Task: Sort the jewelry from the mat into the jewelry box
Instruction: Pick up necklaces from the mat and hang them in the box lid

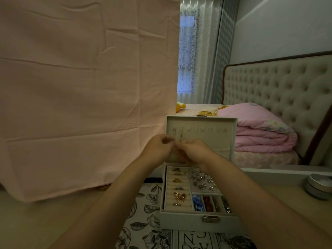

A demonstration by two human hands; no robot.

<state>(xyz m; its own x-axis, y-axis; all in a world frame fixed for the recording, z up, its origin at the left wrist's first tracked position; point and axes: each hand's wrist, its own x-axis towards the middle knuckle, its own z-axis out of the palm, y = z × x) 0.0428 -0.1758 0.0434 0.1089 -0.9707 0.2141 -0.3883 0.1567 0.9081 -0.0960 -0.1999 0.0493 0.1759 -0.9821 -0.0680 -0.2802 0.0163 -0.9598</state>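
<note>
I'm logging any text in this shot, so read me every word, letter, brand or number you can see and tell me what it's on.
"N" and "C": large printed letters on the floral mat, just below the jewelry box.
More letters under them, one perhaps "A": cut off by the frame edge, unreadable.
Jewelry box and round tin: no legible text.

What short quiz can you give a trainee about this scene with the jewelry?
1. True or false: the lid of the jewelry box is shut.
2. Where does the gold butterfly ring sit? A) left ring column B) lid C) front-right compartments
3. Fill in: the left hand and right hand are both in front of the box's ____.
Key: 1 false, it stands open; 2 A; 3 lid.
</note>
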